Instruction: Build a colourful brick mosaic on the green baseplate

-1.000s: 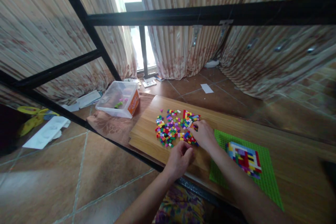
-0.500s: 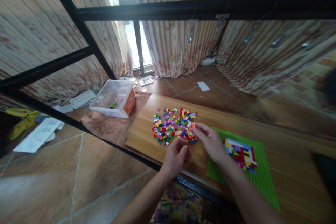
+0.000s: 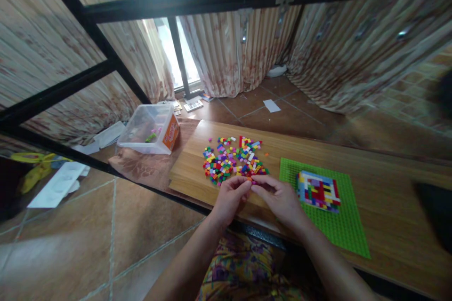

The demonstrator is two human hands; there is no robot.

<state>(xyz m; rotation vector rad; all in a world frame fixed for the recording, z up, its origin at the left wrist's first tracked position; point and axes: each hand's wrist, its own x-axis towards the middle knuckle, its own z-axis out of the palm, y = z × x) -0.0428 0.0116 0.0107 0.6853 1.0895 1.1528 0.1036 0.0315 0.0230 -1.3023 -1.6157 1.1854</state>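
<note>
My left hand (image 3: 231, 197) and my right hand (image 3: 278, 197) meet at the near edge of the brick pile, thumbs and fingers pinched together. Between their fingertips is a small red toy brick (image 3: 249, 179), mostly covered by the fingers. Just beyond lies a loose pile of small multicoloured bricks (image 3: 226, 162) on the wooden board. To the right of my right hand, a green baseplate (image 3: 348, 225) carries a flat, layered build of coloured bricks (image 3: 319, 190) with white, blue and red along its edges.
A clear plastic box (image 3: 148, 129) with an orange label and a few pieces inside stands on a brown cloth (image 3: 132, 162) at the left. A black metal bar (image 3: 226, 2) crosses above the board. A dark object (image 3: 434, 211) sits at the far right.
My right hand has come down and toward my left hand with the red brick. Both hands now hold it between their fingertips. The view has shifted slightly.
</note>
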